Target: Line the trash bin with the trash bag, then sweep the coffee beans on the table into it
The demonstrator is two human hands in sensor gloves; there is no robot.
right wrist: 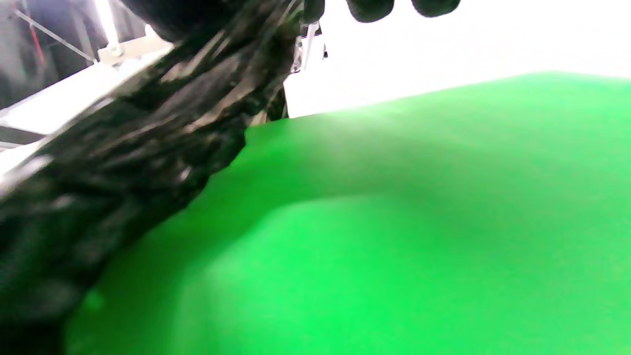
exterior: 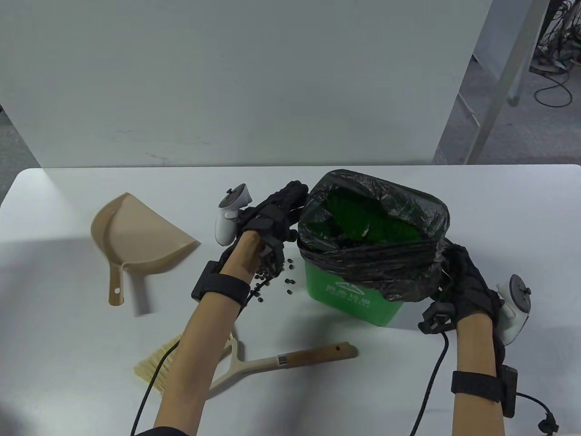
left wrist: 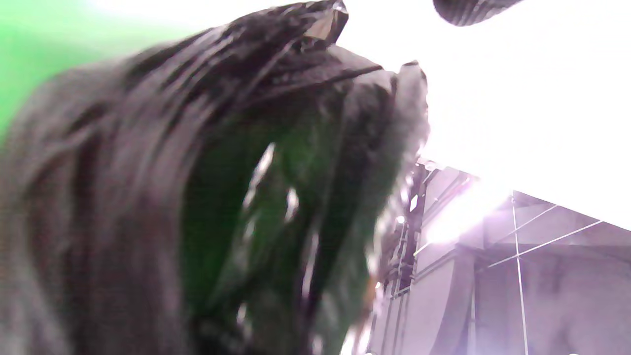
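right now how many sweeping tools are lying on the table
2: a beige dustpan at the table's left, and a wooden-handled brush near the front edge, its bristles partly hidden under the left forearm. Neither is being held.

On the table, you have the trash bin right of centre, with the trash bag in it and folded over its rim. Your left hand sits at the bin's left side, touching the bag; your right hand sits at its right side, against the bag. Coffee beans lie just left of the bin, under your left wrist. The dustpan lies well to the left. The brush lies nearest you, partly under your left forearm.
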